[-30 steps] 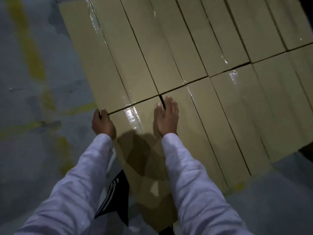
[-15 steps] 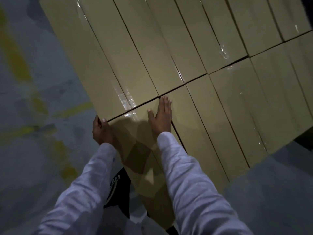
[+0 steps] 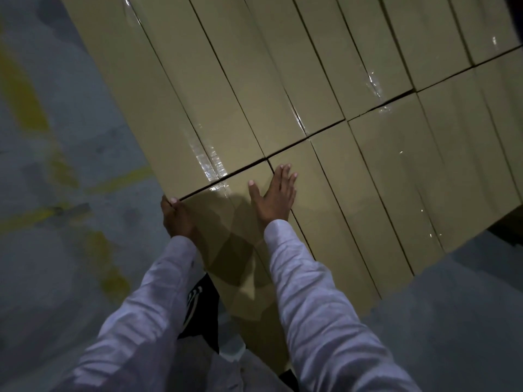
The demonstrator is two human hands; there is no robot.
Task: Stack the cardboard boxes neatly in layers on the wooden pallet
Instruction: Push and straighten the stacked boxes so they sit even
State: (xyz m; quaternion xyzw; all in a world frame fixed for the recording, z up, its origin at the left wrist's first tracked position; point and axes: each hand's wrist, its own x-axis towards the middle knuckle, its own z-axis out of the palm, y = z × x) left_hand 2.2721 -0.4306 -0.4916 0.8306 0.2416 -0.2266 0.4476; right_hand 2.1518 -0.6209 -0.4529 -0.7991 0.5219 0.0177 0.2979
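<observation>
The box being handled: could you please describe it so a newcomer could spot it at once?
Start from the layer of cardboard boxes. Go to its near-left corner. Only that end box has the left hand gripping its outer edge and the right hand flat on top.

The person wears a loose, long-sleeved top of pale lilac-white cloth. Its left sleeve (image 3: pixel 147 301) fills the lower left of the frame and its right sleeve (image 3: pixel 317 301) the lower right, both heavily creased and ending in plain cuffs at the wrists, beyond which the left hand (image 3: pixel 177 219) and right hand (image 3: pixel 276 193) are bare. In the lower centre, between the sleeves, shows a black garment (image 3: pixel 202 321) bearing a few short white stripes (image 3: pixel 194 295), with more of the pale top along the bottom edge.
</observation>
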